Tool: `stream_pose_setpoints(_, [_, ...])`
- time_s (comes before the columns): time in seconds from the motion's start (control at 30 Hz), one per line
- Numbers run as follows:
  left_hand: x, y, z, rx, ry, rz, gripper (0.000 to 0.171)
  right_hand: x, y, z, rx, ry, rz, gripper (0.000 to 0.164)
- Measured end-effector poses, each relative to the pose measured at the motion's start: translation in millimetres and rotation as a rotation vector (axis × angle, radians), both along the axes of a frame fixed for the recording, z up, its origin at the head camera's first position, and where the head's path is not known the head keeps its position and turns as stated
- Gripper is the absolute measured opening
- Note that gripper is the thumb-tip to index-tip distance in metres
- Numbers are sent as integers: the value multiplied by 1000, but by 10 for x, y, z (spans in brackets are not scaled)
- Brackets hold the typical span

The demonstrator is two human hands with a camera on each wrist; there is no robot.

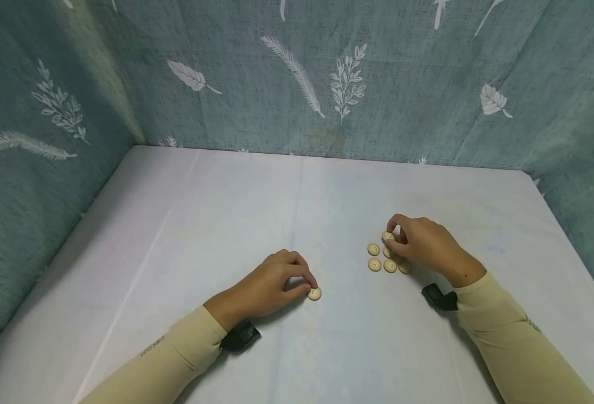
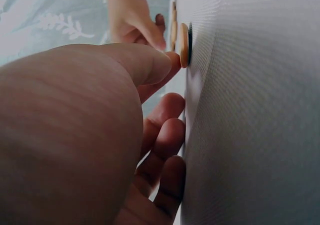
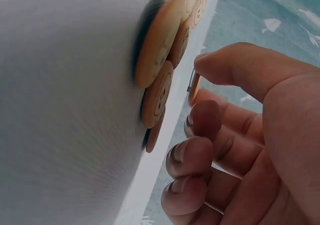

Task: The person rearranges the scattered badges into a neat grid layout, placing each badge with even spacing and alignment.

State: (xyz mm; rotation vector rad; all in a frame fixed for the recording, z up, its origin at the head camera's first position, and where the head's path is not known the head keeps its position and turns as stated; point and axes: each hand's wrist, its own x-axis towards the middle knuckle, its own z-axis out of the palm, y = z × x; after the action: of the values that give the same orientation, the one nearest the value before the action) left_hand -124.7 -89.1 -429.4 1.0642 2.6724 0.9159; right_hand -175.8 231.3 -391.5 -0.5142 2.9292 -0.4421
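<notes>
My left hand (image 1: 277, 285) is low over the white table, thumb and index finger pinching the edge of a round wooden button (image 1: 314, 293). In the left wrist view this button (image 2: 184, 45) stands close along the table surface, by the index fingertip. Farther right, my right hand (image 1: 425, 242) pinches another wooden button (image 1: 388, 236) between thumb and index finger. The right wrist view shows that button (image 3: 194, 89) edge-on, raised off the table, the other fingers curled below. Several more wooden buttons (image 1: 374, 265) lie grouped beneath and beside the right hand, which partly hides some.
A white cloth covers the table (image 1: 216, 207). Green fabric (image 1: 246, 84) with white leaf prints hangs along the back and sides. Each wrist carries a dark strapped device (image 1: 240, 336), below beige sleeves (image 1: 168, 359).
</notes>
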Motion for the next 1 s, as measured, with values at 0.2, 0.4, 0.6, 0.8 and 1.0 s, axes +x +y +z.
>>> stream_pose_setpoints(0.2, [4,7,-10,9,-7,1,11,-18,31,-15,-15,-38,-6,21])
stream_pose_setpoints(0.4, [12,12,-18,2,-15,2,11,-44,52,-48,-31,-93,-21,20])
stream_pose_setpoints(0.6, [10,7,-13,7,7,-2,9,-71,55,-76,-28,-110,-23,20])
stream_pose_setpoints(0.8, [7,3,-24,13,20,-8,10,-71,52,-84,-36,-104,-10,18])
stream_pose_setpoints(1.0, [5,4,-30,7,17,-4,10,-59,43,-76,-32,-98,-9,17])
